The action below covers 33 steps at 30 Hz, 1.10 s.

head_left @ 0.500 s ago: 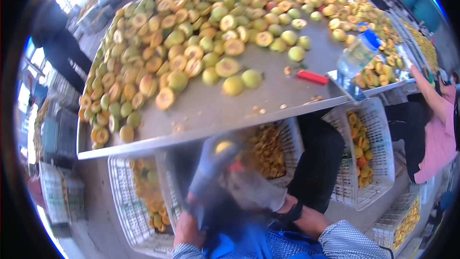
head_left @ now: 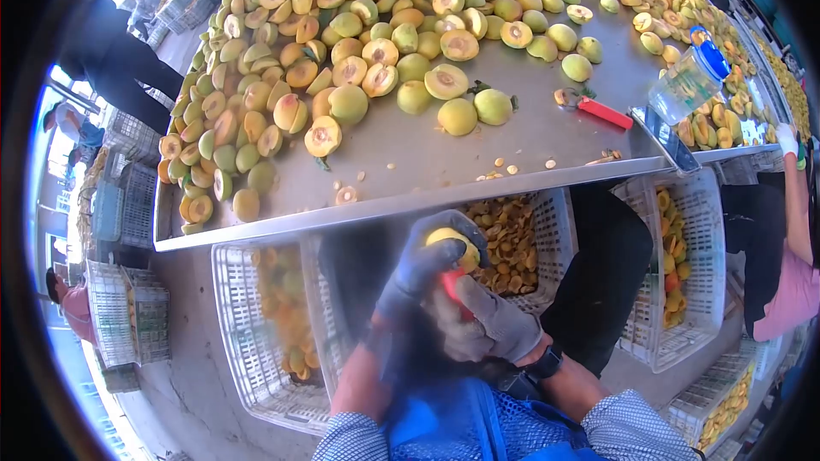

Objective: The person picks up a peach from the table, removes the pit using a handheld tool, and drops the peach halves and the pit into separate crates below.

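In my gloved left hand (head_left: 420,266) a yellow peach (head_left: 454,243) is gripped, with the fingers curled around its far side. My gloved right hand (head_left: 495,324) closes on a red-handled tool (head_left: 458,292) just below the fruit; its working end is hidden against the peach and the left hand. Both hands are over my lap, in front of the table edge. Many whole and halved peaches (head_left: 348,106) are heaped on the metal table (head_left: 384,192) beyond them.
Another red-handled tool (head_left: 605,113), a phone (head_left: 666,140) and a water bottle (head_left: 688,81) lie at the table's right. White crates (head_left: 260,358) of fruit stand below, with a crate of dark pieces (head_left: 504,243) behind my hands. A person in pink (head_left: 786,299) works at right.
My view has shifted, so the table appears higher and further right. Both hands stay together around the peach and the red-handled tool, which now show more clearly.
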### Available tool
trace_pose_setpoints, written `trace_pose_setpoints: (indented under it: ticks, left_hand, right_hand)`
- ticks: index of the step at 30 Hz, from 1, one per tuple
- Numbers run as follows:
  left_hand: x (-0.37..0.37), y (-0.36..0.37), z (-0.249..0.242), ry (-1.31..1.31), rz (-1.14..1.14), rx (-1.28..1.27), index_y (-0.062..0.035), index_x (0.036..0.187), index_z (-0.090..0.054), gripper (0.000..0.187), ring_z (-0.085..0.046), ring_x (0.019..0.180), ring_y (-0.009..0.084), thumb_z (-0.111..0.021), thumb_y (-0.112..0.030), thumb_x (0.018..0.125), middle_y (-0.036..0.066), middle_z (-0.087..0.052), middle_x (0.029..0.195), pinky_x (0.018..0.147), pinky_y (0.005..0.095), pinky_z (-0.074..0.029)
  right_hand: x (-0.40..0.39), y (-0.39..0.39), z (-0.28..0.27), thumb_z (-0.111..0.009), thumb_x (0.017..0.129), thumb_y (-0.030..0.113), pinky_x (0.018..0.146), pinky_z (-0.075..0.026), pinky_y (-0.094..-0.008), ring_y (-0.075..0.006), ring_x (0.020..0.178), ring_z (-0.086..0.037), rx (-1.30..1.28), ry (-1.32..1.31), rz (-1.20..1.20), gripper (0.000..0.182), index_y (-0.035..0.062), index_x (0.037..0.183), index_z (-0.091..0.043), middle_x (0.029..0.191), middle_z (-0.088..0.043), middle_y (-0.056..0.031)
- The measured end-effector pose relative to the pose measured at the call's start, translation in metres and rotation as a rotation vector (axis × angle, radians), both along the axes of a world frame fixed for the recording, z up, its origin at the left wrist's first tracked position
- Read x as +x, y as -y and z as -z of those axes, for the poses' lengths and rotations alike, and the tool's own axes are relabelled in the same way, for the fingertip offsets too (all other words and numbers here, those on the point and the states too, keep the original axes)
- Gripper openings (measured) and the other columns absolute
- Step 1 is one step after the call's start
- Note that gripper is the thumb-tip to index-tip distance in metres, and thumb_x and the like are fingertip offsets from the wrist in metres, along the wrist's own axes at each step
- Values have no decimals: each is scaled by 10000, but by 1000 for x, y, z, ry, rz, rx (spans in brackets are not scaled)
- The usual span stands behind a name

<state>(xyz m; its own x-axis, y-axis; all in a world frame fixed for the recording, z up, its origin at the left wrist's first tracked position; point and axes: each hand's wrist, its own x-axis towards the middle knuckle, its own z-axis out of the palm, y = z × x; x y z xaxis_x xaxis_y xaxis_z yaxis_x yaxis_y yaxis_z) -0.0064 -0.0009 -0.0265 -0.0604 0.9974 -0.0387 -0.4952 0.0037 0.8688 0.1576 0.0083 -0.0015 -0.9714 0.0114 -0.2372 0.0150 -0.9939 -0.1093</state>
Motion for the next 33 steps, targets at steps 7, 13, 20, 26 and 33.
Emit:
trace_pose_setpoints:
  ticks: [7,13,20,26,33]
  left_hand:
    - [9,0,7,135,5,12,27,939,-593,451,-635,753,202,-670,-390,787,139,-637,869,683,308,-527]
    - [24,5,4,-65,-261,-29,33,971,-581,471,-630,746,184,-640,-417,842,145,-647,874,678,295,-527]
    - [18,7,10,31,-35,62,14,965,-583,610,-627,756,188,-614,-578,820,135,-642,869,690,296,-514]
    - [33,10,4,-41,-396,-108,-2,1019,-594,539,-633,808,186,-455,-518,949,118,-649,908,707,317,-520]
    - [-62,98,-53,-1143,-599,-200,15,1003,-647,269,-591,934,194,-544,-219,923,97,-637,994,876,328,-451]
  right_hand:
    - [-3,-1,-1,-420,971,542,432,-249,-244,-71,408,-299,390,211,-31,446,145,777,-477,535,-324,65]
    - [2,4,8,-421,975,529,430,-255,-245,-68,408,-306,417,234,47,443,139,772,-481,541,-340,62]
    - [9,9,0,-414,978,528,447,-291,-252,-73,443,-367,148,4,27,453,119,804,-500,554,-389,48]
    - [-1,3,16,-420,985,502,474,-322,-256,-60,498,-405,1364,219,356,438,109,829,-534,577,-413,33]
    - [27,-11,75,-488,938,554,419,-289,-259,-78,422,-358,688,624,214,447,122,835,-539,534,-360,52]
